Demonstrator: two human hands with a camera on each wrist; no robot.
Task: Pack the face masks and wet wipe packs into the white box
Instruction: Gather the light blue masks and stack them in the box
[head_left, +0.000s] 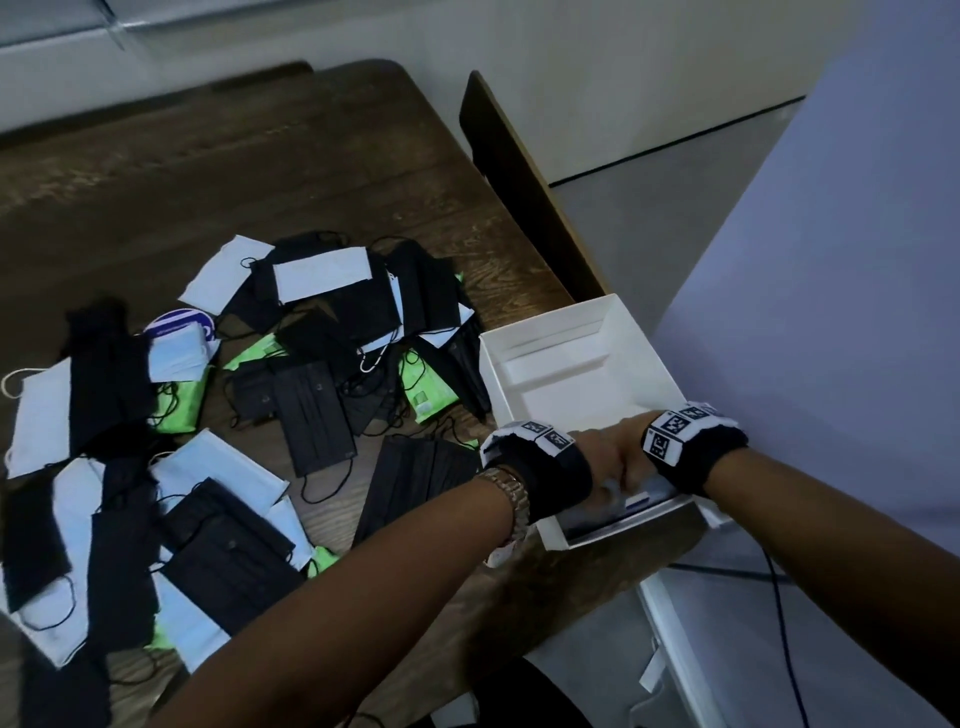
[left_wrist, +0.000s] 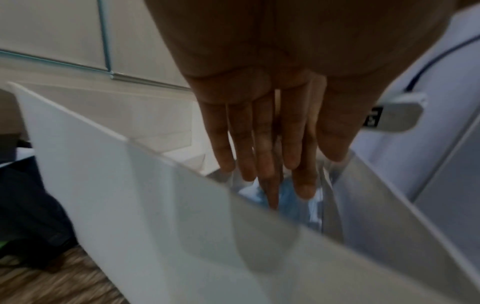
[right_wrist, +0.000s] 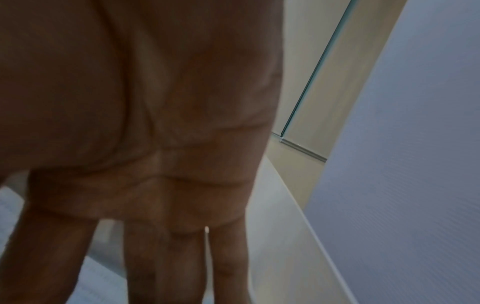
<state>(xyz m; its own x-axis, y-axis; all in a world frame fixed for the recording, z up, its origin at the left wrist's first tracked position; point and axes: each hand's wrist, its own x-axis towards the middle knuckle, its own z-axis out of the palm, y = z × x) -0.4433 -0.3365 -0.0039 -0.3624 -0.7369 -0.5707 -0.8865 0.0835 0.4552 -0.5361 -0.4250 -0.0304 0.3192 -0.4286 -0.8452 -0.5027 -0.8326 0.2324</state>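
Both my hands, left hand (head_left: 597, 460) and right hand (head_left: 631, 457), reach flat-fingered (nothing gripped) into the white box (head_left: 644, 353), pressing a blue-and-white pack (left_wrist: 293, 203).

The table (head_left: 218, 171) is dark wood with an open, visible grain and a matt finish. The white box (head_left: 639, 332) looks like smooth matt card. The black masks (head_left: 311, 415) and white masks (head_left: 322, 273) are soft pleated cloth-like fabric, dull-surfaced. The green wipe packs (head_left: 426, 395) are glossy plastic film. A metal-link watch band (head_left: 511, 491) glints on the left wrist.
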